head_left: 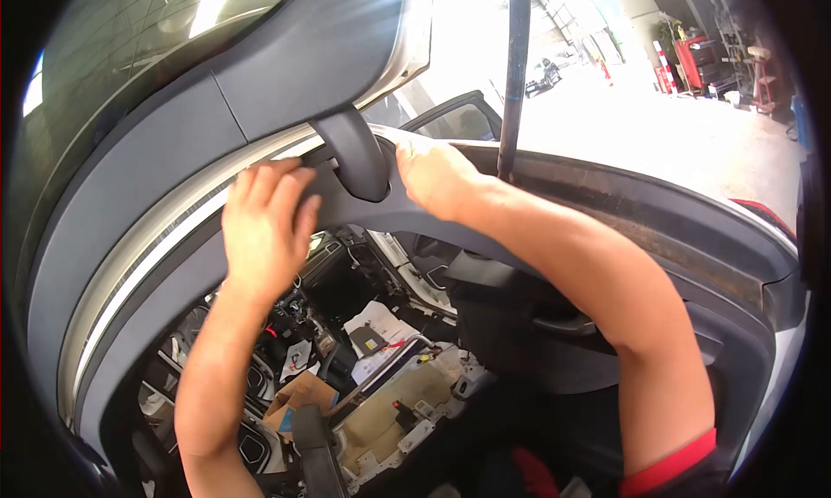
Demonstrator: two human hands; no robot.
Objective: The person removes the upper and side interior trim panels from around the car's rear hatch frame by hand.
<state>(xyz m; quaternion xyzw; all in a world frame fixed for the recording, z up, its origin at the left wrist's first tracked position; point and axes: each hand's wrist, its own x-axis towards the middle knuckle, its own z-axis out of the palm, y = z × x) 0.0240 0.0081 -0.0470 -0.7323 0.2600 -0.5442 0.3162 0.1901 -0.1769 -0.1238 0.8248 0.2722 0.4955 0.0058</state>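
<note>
A grey curved trim panel runs along the rear roof opening of a car, below the open tailgate. My left hand is raised at this panel's upper edge, fingers bent and somewhat apart, slightly blurred. I see nothing held in it. My right hand is closed at the edge of the opening, right of the grey hinge cover. Its fingertips are mostly hidden, but it appears to grip the trim edge. Between both hands the hinge cover reaches down into a slot in the trim.
A dark tailgate strut rises beside my right forearm. Below lies the stripped cabin, with a cardboard box, white papers, loose wiring and a bare floor section. Workshop equipment stands outside at the upper right.
</note>
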